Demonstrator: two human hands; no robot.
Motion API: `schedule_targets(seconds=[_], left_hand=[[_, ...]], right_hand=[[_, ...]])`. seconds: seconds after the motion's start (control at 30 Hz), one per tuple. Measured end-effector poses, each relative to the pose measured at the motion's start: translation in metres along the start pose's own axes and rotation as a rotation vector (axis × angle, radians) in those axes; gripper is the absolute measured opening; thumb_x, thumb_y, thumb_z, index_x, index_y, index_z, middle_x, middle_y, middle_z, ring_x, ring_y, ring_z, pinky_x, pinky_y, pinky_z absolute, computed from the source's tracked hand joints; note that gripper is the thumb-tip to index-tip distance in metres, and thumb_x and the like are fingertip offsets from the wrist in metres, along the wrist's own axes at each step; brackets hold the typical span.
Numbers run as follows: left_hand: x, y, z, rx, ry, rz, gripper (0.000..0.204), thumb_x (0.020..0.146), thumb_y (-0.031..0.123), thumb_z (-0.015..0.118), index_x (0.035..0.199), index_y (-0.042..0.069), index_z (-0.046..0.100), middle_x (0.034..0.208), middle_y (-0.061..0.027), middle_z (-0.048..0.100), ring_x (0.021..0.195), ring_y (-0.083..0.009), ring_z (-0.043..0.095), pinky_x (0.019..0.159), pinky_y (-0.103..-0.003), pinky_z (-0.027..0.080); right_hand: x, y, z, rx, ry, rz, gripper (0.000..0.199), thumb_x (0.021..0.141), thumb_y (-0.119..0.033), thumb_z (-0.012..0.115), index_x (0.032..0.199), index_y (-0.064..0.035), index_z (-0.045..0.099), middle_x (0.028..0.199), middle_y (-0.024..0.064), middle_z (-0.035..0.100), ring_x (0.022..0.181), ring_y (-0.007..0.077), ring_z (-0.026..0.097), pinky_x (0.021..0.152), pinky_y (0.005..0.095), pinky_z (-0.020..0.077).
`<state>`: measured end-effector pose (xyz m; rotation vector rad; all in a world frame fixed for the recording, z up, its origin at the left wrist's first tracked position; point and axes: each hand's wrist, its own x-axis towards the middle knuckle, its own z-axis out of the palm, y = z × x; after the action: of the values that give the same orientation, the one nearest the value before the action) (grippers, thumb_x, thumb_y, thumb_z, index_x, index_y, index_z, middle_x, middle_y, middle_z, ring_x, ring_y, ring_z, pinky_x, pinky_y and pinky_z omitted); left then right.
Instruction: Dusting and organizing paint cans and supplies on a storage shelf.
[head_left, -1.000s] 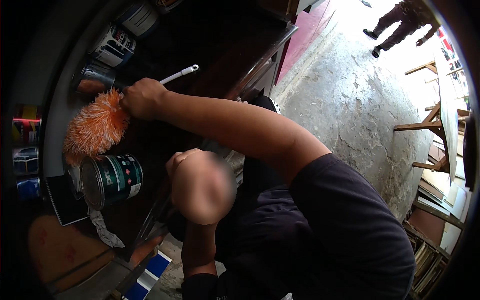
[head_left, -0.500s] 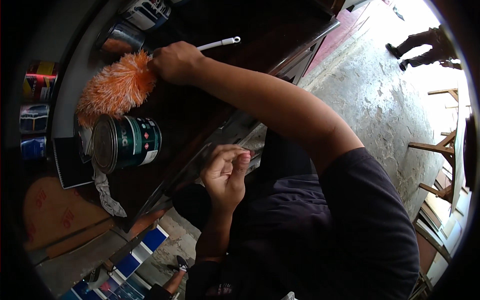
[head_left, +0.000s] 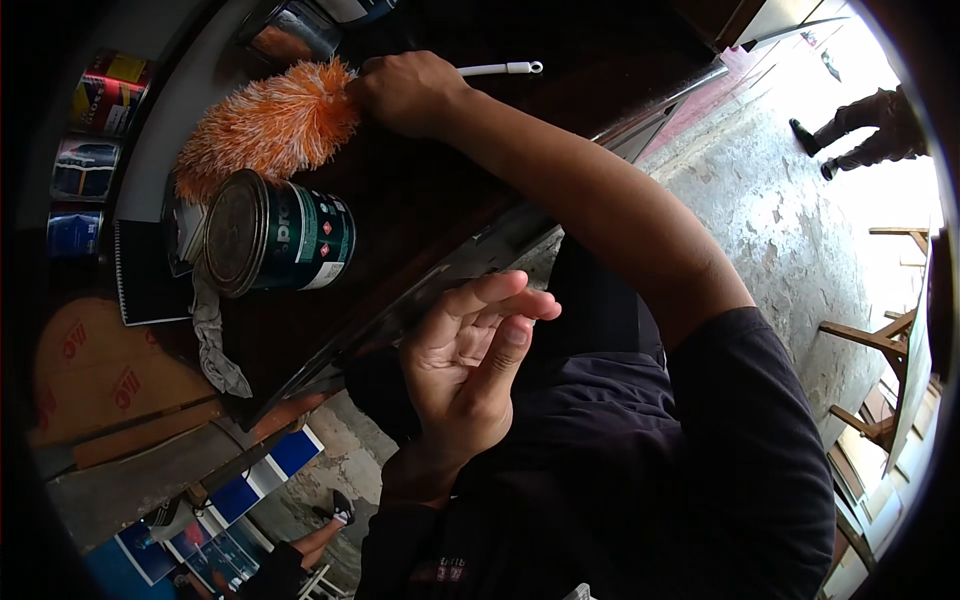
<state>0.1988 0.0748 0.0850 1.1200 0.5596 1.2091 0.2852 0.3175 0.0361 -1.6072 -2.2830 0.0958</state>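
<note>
My right hand [head_left: 410, 92] is closed around a fluffy orange-and-white duster [head_left: 275, 120], gripping it where the head meets the handle. Its white handle [head_left: 500, 69] sticks out past my fist over the dark tabletop [head_left: 420, 215]. Just below the duster head stands a green paint can [head_left: 305, 235] with a metal lid, close to the fibres. Nearer my body, my left hand [head_left: 465, 360] hovers by the table edge with nothing in it, fingers loosely bent and thumb apart from them.
A crumpled grey cloth [head_left: 212, 335] and a black spiral notebook [head_left: 150, 270] lie beside the can. More cans, among them a red-and-yellow one [head_left: 112, 92], line the far left. Wooden stands [head_left: 865, 338] are at the right. One person [head_left: 870, 125] is at the upper right, another [head_left: 300, 550] at lower left.
The duster and my right hand sit higher and further right in the view, though surroundings shifted too. My left hand has come up and its fingers have spread from the thumb.
</note>
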Motion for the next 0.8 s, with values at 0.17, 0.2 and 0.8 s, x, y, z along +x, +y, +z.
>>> schedule_targets(seconds=[0.17,0.2,0.8], left_hand=[[0.000,0.001,-0.002,0.034,-0.023,0.041,0.033,0.094,0.004,0.063,0.124,-0.005,0.055,0.109,-0.0201,0.069,0.103,-0.0240,0.068,0.091,-0.034,0.054],[0.001,-0.001,-0.002,0.007,-0.035,0.049,0.035,0.094,0.009,0.064,0.124,-0.005,0.055,0.110,-0.0206,0.068,0.104,-0.0251,0.067,0.091,-0.035,0.054],[0.024,-0.041,-0.015,-0.672,-0.370,0.199,0.052,0.083,0.046,0.071,0.111,0.005,0.057,0.099,-0.0117,0.070,0.094,-0.0264,0.069,0.081,-0.037,0.056]], right_hand=[[-0.002,-0.001,-0.005,-0.022,-0.059,0.014,0.036,0.103,-0.023,0.041,0.135,-0.0275,0.056,0.123,0.0060,0.059,0.106,0.0230,0.065,0.092,0.0378,0.0534],[-0.002,-0.001,-0.005,-0.017,-0.057,0.015,0.036,0.103,-0.023,0.041,0.135,-0.0276,0.057,0.123,0.0058,0.059,0.107,0.0229,0.064,0.092,0.0376,0.0531],[0.000,0.015,-0.009,0.078,0.190,-0.188,0.021,0.091,-0.024,0.051,0.089,-0.0100,0.066,0.088,0.0144,0.069,0.080,0.0338,0.068,0.068,0.0457,0.0545]])
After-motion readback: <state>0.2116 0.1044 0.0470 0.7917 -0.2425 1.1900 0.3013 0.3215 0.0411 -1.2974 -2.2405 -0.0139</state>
